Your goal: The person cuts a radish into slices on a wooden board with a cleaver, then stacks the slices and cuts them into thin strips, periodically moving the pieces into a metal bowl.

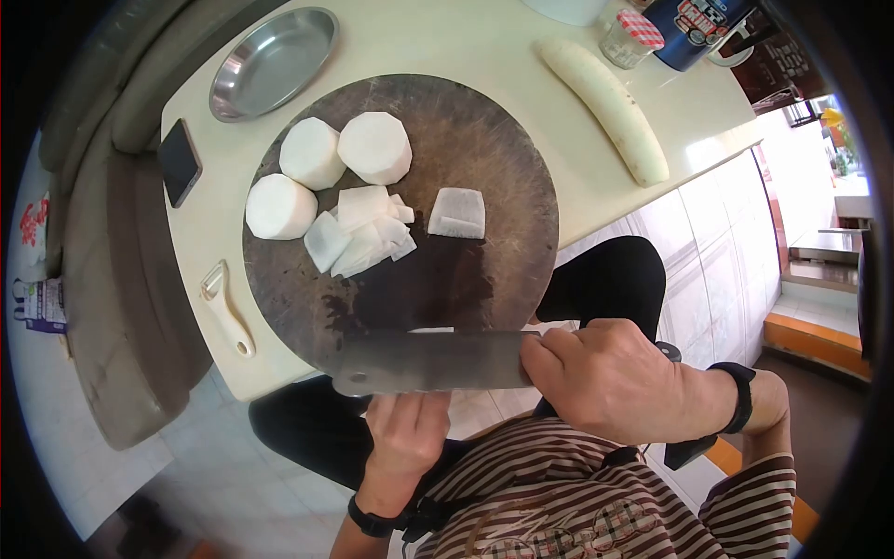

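Note:
My right hand (619, 382) is closed around the handle of a cleaver (433, 361), whose broad blade lies across the near edge of a round wooden chopping board (507, 149). My left hand (410, 433) is curled just below the blade, its fingertips hidden by it. A thin white sliver (431, 330) peeks out past the blade's far edge. Several peeled white radish chunks (374, 147) stand at the board's far left. Beside them is a heap of thin radish slices (358, 233). A separate flat radish piece (457, 213) sits right of the heap.
On the cream table (219, 345) lie a peeler (226, 307), a phone (180, 163), an oval metal dish (275, 63) and a long whole radish (605, 107). A checked-lid jar (631, 39) and a blue canister (694, 33) stand far right. A sofa (140, 270) is at left.

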Available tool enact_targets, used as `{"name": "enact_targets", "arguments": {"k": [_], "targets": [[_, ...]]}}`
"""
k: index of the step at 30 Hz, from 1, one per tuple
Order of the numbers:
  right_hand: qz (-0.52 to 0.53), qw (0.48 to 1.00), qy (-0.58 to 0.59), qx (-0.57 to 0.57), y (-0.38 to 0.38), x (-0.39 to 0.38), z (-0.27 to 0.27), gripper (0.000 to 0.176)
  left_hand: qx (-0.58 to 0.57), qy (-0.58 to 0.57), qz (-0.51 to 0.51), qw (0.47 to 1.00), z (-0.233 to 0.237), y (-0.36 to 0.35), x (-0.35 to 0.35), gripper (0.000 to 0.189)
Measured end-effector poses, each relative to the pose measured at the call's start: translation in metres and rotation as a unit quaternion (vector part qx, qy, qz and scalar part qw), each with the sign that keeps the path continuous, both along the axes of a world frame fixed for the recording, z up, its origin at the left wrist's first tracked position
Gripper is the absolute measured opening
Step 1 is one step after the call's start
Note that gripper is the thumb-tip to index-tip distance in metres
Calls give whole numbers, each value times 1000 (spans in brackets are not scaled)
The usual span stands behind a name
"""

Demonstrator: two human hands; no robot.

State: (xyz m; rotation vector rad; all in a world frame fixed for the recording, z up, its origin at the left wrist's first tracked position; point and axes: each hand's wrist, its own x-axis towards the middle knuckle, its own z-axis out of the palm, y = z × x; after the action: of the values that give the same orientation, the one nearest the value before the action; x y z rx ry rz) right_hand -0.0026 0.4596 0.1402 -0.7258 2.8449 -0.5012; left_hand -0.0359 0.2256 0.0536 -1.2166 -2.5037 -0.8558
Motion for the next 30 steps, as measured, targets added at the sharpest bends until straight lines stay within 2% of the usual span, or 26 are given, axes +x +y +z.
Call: {"name": "enact_targets", "arguments": {"k": [3, 5, 10, 14, 27, 30], "targets": [[21, 999, -41, -16, -9, -14, -3, 20, 5, 2, -4, 1000, 0, 1, -1, 25], [35, 999, 2, -13, -23, -20, -11, 21, 5, 6, -5, 1000, -1, 0, -1, 24], [20, 1000, 4, -15, -26, -26, -14, 20, 2, -13, -6, 1000, -2, -2, -1, 20], [10, 998, -41, -41, -11, -23, -5, 20, 5, 0, -12, 1000, 0, 1, -3, 24], [7, 998, -45, -43, -22, -19, -4, 19, 7, -8, -8, 1000, -3, -1, 1, 25], [11, 999, -42, -15, -32, -23, -8, 19, 8, 2, -6, 1000, -5, -1, 1, 24]]}}
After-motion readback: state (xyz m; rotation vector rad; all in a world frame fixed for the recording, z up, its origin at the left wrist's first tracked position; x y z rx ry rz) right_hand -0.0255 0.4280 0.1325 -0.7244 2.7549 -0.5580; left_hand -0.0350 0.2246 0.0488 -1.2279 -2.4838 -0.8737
